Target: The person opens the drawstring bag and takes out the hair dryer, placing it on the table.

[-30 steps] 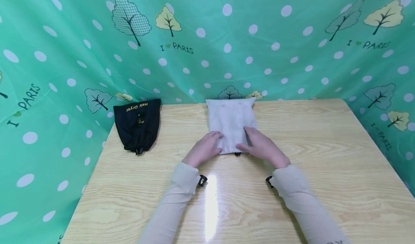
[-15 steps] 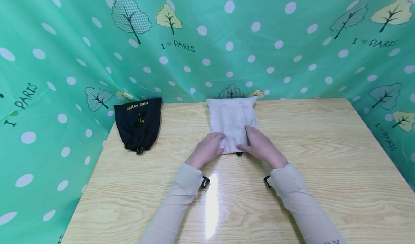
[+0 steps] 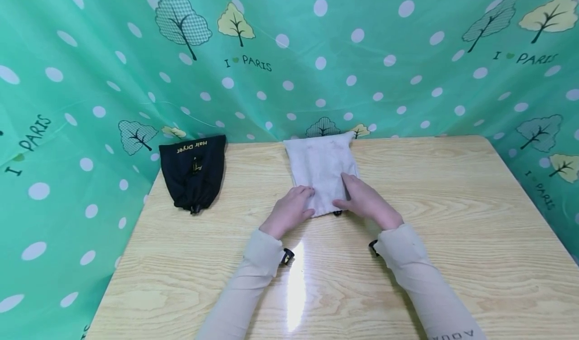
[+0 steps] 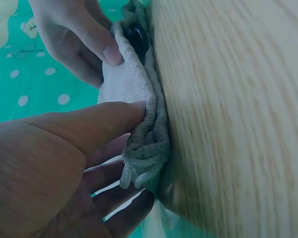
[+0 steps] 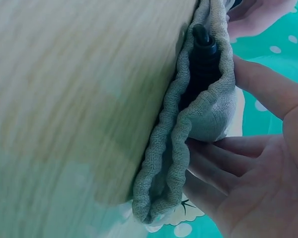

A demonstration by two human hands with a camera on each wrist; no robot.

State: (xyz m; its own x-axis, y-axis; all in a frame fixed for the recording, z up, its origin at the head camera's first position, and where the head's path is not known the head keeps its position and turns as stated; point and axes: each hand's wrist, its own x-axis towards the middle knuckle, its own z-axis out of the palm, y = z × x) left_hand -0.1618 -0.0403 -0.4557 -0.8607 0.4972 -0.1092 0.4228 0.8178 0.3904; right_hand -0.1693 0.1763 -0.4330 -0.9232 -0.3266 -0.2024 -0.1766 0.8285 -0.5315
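A light grey cloth drawstring bag [image 3: 322, 164] lies flat at the far middle of the table, its mouth towards the person. My left hand [image 3: 289, 210] rests on the bag's near left corner, thumb on the gathered rim and fingers along the side. On the near right, my right hand [image 3: 367, 200] touches the bag with its thumb at the rim and straight fingers beside the edge. In the right wrist view the mouth gapes, showing a black ribbed cord end [image 5: 204, 62] inside. The rest of the contents is hidden by the cloth.
A black drawstring bag [image 3: 194, 174] lettered "Hair Dryer" lies at the far left of the wooden table [image 3: 434, 189]. Green dotted cloth [image 3: 316, 43] hangs behind the table and along its sides. A bright reflection shows on the tabletop between the forearms.
The grey bag has turned slightly, its far edge shifting left and its near edge tilting. Both hands have stayed on it. The head view has shifted a little.
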